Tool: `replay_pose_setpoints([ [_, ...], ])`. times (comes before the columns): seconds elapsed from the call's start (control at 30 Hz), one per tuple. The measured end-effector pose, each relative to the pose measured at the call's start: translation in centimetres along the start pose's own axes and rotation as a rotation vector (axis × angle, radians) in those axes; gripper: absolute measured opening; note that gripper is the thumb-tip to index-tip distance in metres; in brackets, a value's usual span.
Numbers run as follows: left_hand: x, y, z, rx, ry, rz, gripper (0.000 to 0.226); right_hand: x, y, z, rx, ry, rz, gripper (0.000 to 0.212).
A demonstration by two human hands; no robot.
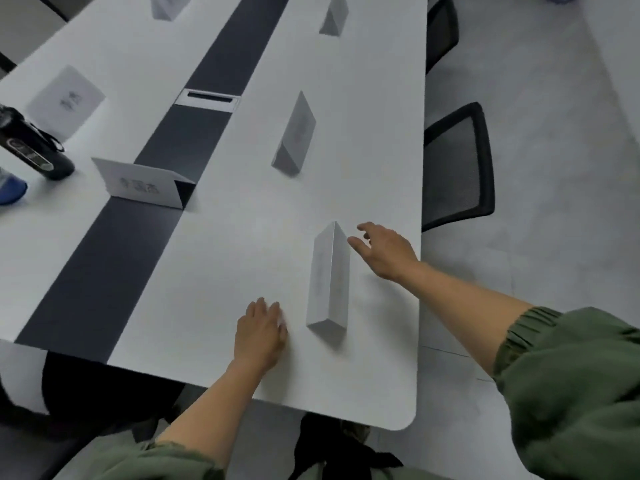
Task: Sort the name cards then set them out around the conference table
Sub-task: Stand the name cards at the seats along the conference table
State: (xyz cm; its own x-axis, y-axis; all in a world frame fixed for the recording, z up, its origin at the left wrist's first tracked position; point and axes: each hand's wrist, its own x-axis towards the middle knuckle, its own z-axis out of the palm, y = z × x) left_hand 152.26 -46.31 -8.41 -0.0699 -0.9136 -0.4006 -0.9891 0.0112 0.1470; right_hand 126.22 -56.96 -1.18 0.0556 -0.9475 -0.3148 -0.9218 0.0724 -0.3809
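White conference surface carries a folded name card; left hand rests flat beside it, right hand spread alongside.

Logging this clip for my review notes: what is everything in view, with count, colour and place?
name cards: six, white, spread over the table
table: one, white with dark centre strip
cable hatch: one, silver, in the strip
bottle: one, black, far left
chairs: two, black mesh, right of the table
left hand: flat on the table, left of the nearest card
right hand: open, by that card's far end
sleeves: two, green
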Motion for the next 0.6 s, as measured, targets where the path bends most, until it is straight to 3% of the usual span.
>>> replay_pose_setpoints([
  [0.1, 1.0, -0.2, 2.3, 0.024, -0.029, 0.003, 0.056, 3.1, -1.0, 1.2, 0.126, -0.006, 0.019, 0.061],
  [0.2, 1.0, -0.3, 4.2, -0.023, 0.068, 0.014, 0.060, 4.9, -1.4, 2.4, 0.233, 0.005, 0.034, 0.059],
  [0.47, 1.5, -1.5, 7.0, -0.066, 0.143, 0.039, 0.064, 8.5, -1.7, 5.9, 0.389, 0.104, 0.100, 0.035],
  [0.6, 1.6, -1.8, 7.4, -0.057, 0.138, 0.042, 0.064, 9.4, -2.1, 6.6, 0.482, 0.142, 0.104, 0.044],
])
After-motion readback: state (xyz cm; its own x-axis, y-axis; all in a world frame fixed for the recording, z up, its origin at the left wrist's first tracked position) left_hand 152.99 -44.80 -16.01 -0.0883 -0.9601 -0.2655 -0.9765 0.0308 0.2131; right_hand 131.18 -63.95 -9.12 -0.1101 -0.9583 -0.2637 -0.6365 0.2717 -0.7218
